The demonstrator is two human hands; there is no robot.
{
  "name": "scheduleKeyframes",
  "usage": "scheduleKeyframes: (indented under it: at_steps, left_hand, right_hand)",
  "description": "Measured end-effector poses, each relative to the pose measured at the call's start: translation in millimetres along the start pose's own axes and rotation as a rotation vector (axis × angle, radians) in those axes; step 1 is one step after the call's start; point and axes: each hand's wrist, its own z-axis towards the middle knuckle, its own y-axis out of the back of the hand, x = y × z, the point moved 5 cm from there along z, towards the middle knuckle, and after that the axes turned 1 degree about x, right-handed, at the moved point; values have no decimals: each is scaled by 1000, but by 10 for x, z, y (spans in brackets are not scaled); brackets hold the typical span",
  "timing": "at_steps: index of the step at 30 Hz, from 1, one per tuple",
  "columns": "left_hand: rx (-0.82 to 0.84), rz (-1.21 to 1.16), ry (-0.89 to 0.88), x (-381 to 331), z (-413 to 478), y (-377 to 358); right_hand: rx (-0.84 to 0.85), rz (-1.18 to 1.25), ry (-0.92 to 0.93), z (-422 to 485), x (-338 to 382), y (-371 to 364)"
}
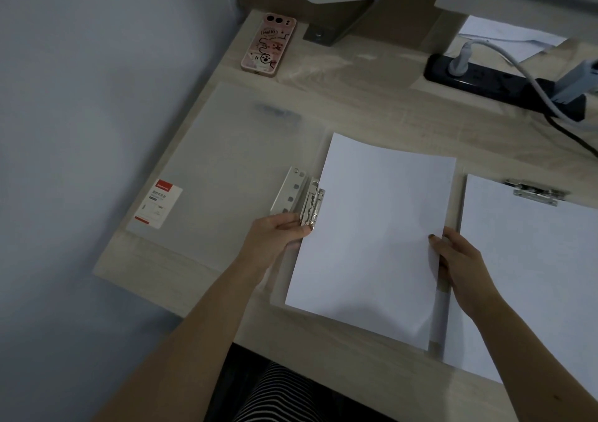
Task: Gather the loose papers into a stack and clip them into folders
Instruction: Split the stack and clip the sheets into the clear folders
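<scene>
Striped clothing [275, 395] shows below the desk [372, 98]. Left hand [278, 232] grips the clip [312, 201] of the open folder [226, 163]; right hand [459, 255] pinches the right edge of the paper stack [372, 234] lying on the folder's right half.

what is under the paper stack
The clear folder's right cover lies under the paper stack; only narrow strips show past its left and right edges. The rest of that cover and the desk below are covered.
</scene>
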Motion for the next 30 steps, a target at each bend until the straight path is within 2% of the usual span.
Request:
scheduleKeyframes:
  at_steps: [3, 6, 10, 13, 16, 18, 19, 24, 30]
  left_hand:
    - [-30, 101, -6, 14, 31, 46]
    - [57, 184, 20, 48, 55, 72]
    - [96, 199, 42, 112, 59, 74]
    - [83, 182, 45, 125, 29, 58]
    - [49, 191, 17, 50, -34, 42]
    - [24, 203, -38, -45, -104, 18]
    - [18, 204, -60, -90, -151, 8]
    - [54, 135, -218, -377, -482, -202]
    - [104, 28, -420, -768, -929, -873]
  right_hand:
    - [3, -10, 1, 9, -1, -1]
    - [7, -12, -4, 29, -19, 6]
    - [-89, -90, 21, 31, -5, 21]
    - [-224, -294, 64, -12, 67, -45]
    - [-315, -728, 277, -115, 157, -208]
    - [-280, -945, 363, -155, 131, -291]
    - [-223, -975, 355, -150, 90, -309]
    - [32, -866, 252, -229, 63, -280]
    - [185, -342, 18, -478, 248, -47]
